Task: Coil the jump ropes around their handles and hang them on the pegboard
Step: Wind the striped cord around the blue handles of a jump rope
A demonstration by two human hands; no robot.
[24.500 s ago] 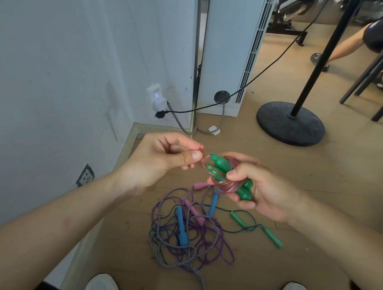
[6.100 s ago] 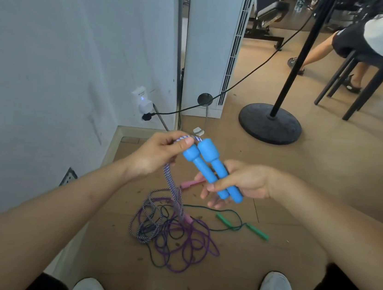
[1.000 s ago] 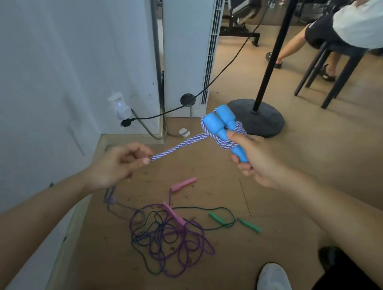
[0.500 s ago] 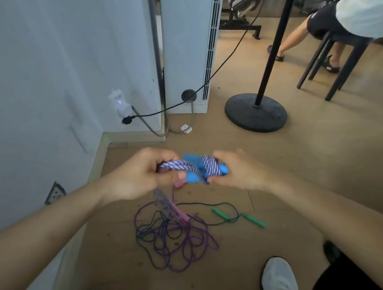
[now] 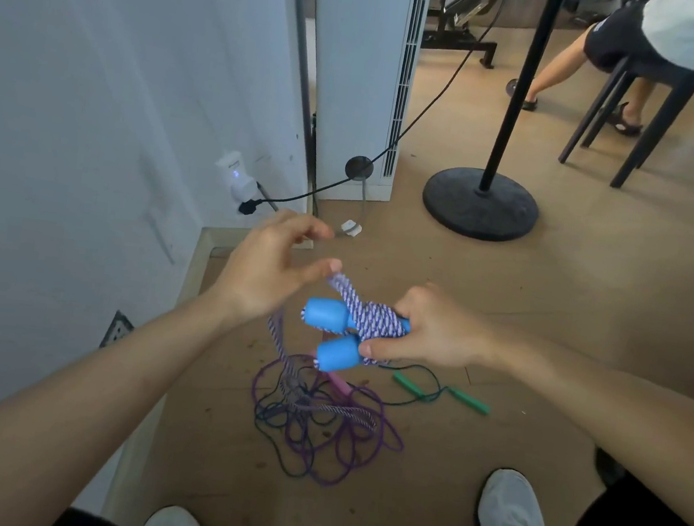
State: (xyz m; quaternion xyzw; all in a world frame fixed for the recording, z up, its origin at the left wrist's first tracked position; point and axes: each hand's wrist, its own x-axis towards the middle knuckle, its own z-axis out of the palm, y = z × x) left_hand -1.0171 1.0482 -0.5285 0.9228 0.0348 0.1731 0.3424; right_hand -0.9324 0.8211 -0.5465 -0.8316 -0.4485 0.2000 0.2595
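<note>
Right hand (image 5: 427,338) grips the blue handles (image 5: 330,315) above the floor pile (image 5: 316,425), part-wrapped in rope (image 5: 367,317) that looks soft and light; left hand (image 5: 265,270) thumb touches rope, pinch unclear; best hold handles, feed slack close.

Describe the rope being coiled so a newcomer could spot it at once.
Just nearer than the black round stand base, the right hand grips two blue handles. Wrapped around them is the purple-and-white braided rope; the other ropes in the floor pile beneath are thin, plain-coloured cords.
</note>
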